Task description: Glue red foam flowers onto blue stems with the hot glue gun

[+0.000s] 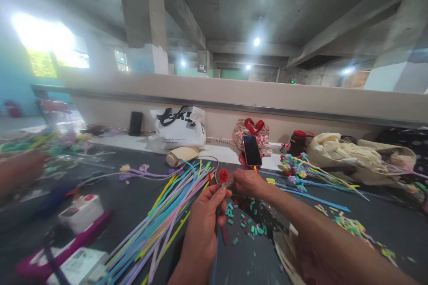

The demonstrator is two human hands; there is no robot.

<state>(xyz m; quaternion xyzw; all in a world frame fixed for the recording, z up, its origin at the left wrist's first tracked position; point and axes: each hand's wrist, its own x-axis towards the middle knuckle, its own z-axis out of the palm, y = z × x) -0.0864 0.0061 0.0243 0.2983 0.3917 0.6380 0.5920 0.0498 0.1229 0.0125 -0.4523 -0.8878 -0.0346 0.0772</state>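
Near the middle of the dark table, my left hand (209, 209) pinches a small red flower-like piece (224, 175) between thumb and fingers. My right hand (246, 181) is just right of the red piece, its fingers closed; what they hold is too small to make out. Long pastel fuzzy stems (174, 213) lie in a bundle to the left of my left hand. Below my hands, small green and red cut pieces (257, 230) are scattered on the table.
A phone (252, 151) leans on a patterned bag (264, 133) behind my hands. A white bag (180, 131) stands back left, a dark red-lidded flask (297, 143) back right. Finished-looking small flowers (294, 169) lie right. Another person's blurred hand (23, 171) is at far left.
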